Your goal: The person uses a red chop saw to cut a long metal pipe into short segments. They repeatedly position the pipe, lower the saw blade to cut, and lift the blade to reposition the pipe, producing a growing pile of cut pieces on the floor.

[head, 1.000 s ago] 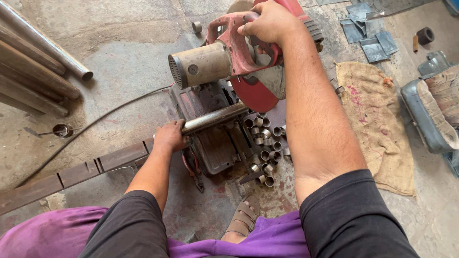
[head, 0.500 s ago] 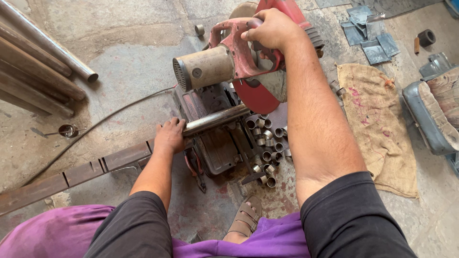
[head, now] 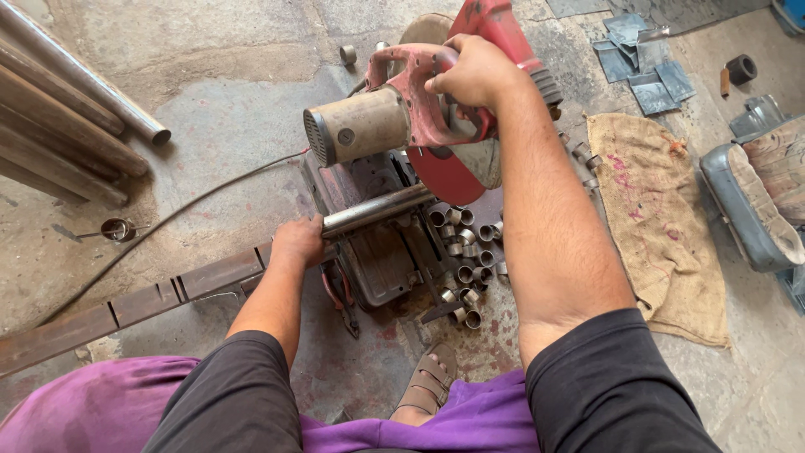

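A red chop saw (head: 419, 117) with a tan motor housing stands on the concrete floor in front of me. My right hand (head: 474, 71) grips the saw's red handle, with the saw head raised above its base. A steel pipe (head: 377, 210) lies across the saw base under the red blade guard. My left hand (head: 298, 243) holds the pipe's near left end. Several short cut pipe rings (head: 465, 268) lie heaped on the base and floor to the right of the pipe.
Long pipes (head: 75, 126) lie at the far left. A rusty flat bar (head: 126, 306) runs along the floor on the left, and a black cable (head: 184, 214) crosses it. A burlap sack (head: 658, 218), metal scraps (head: 641, 67) and a cushioned seat (head: 759, 201) sit at right. My sandalled foot (head: 432, 382) is below the saw.
The view has shifted slightly. My left hand has slid a little to the right along the pipe. My right hand stays on the saw handle.
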